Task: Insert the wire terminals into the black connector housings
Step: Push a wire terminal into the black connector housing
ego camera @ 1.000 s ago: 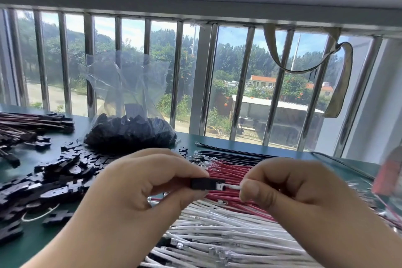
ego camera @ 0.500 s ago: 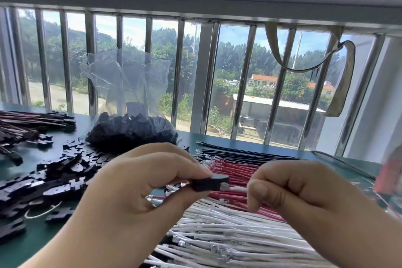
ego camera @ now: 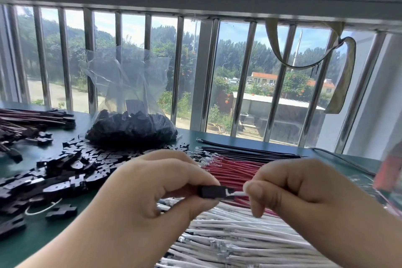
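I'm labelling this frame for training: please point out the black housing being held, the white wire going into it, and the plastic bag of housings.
black housing [ego camera: 212, 191], head view, its side face
white wire [ego camera: 238, 193], head view, exposed stretch
plastic bag [ego camera: 130, 128], head view, filled lower part

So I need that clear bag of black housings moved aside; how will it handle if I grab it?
The plastic bag looks thin and crinkled, so probably floppy and slippery. Its open top stands loose, so the housings heaped at the bottom could spill if tipped.

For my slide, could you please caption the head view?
Left hand holds housing; right hand feeds white wire.
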Motion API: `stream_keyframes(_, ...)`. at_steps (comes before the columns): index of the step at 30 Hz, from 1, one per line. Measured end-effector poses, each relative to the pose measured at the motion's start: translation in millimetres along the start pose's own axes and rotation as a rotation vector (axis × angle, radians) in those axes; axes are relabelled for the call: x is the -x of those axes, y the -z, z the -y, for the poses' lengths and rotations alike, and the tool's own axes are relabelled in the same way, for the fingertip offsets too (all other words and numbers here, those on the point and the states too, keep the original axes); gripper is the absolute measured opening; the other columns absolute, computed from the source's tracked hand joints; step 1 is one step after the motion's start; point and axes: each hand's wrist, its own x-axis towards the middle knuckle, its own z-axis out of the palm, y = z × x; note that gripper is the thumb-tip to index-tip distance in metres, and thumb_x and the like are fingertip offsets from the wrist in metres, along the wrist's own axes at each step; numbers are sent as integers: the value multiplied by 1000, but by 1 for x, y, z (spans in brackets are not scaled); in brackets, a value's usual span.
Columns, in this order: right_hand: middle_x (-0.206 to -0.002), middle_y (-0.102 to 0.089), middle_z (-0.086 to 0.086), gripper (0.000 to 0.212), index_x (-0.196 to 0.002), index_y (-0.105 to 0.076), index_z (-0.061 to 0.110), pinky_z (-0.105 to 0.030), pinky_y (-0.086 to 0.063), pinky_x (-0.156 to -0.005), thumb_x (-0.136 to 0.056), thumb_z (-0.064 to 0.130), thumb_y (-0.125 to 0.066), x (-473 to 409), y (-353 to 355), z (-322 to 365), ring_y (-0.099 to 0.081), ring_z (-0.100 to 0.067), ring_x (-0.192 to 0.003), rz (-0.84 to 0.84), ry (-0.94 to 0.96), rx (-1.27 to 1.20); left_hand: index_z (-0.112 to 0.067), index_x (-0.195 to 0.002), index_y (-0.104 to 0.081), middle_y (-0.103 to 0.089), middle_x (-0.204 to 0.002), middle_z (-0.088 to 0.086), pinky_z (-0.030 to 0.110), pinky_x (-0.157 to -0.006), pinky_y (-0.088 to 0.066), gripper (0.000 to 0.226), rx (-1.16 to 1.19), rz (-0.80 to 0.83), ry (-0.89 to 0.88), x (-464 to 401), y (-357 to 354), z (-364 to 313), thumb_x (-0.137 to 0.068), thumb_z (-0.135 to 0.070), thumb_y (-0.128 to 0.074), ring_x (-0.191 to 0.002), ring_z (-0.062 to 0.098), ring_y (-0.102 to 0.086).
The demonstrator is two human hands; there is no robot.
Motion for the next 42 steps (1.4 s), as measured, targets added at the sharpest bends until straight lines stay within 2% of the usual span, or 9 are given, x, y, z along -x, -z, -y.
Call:
stream_keyframes(3,-58,-55,13,35,-65,-63,50,-8,-41,-55,-72,77,-44,3,-6,3,-48,0,-51,18,-4,-2,-37,-85,-69,-62,-80,-20,-5,-56,-39,17,-35,-104,-125,-3,-3,2,-69,-31,-69,-61,-18,-54)
stream_keyframes(7,-62,-58,18,31,-67,-64,51,-4,-39,-53,-63,73,-42,3,-8,6,-50,4,-52,-42,45,-14,-37,-86,-71,-64,-82,-16,4,-58,-47,21,29,-152,-126,-1,-9,3,-69,-25,-71,-67,-6,-63)
stream_keyframes(12,-67,-61,16,31,-79,-64,34,-13,-45,-56,-79,61,-49,2,-14,-2,-56,1,-62,-180,157,246,-30,-89,-77,-73,-90,-3,33,-51,-57,60,761,-46,451,-3,-2,-1,-36,-56,-88,-69,28,-72)
stream_keyframes(15,-62,-57,16,31,-70,-65,31,-21,-47,-45,-86,50,-47,5,-22,-5,-53,-1,-52,-235,266,463,-6,-81,-76,-72,-80,17,28,-44,-54,47,963,98,705,-5,-2,0,-45,-32,-90,-61,26,-70)
stream_keyframes(22,-62,-51,15,36,-72,-65,32,-20,-46,-40,-89,48,-38,6,-30,-8,-50,-4,-50,-154,281,574,4,-72,-74,-66,-64,18,30,-45,-55,33,901,185,809,-5,3,6,-44,-7,-88,-48,18,-62)
stream_keyframes(28,-63,-60,15,72,-65,-64,28,-26,-52,-44,-97,49,-3,1,-42,-26,-61,-6,-55,-124,360,582,3,-66,-73,-62,-56,16,30,-51,-56,25,884,173,790,-4,-3,3,-44,-6,-78,-44,17,-59)
stream_keyframes(35,-68,-59,12,40,-78,-62,28,-26,-52,-55,-84,57,-36,-5,-36,-29,-55,-2,-60,92,265,390,2,-69,-74,-62,-60,18,35,-57,-60,31,801,228,840,-5,-5,10,-41,-11,-75,-48,18,-60)
stream_keyframes(38,-67,-63,12,33,-82,-69,42,-26,-52,-55,-82,66,-47,-13,-18,-35,-54,-18,-56,251,-53,-22,2,-67,-73,-62,-62,16,34,-55,-59,25,795,204,885,-4,2,23,-44,-8,-75,-47,17,-58)
stream_keyframes(42,-76,-64,16,12,-92,-70,43,-12,-46,-64,-86,42,-59,-23,-18,-67,-56,2,-65,48,-185,89,-2,-66,-73,-66,-64,15,33,-51,-58,14,735,250,948,-2,5,35,-52,-5,-74,-47,15,-58)
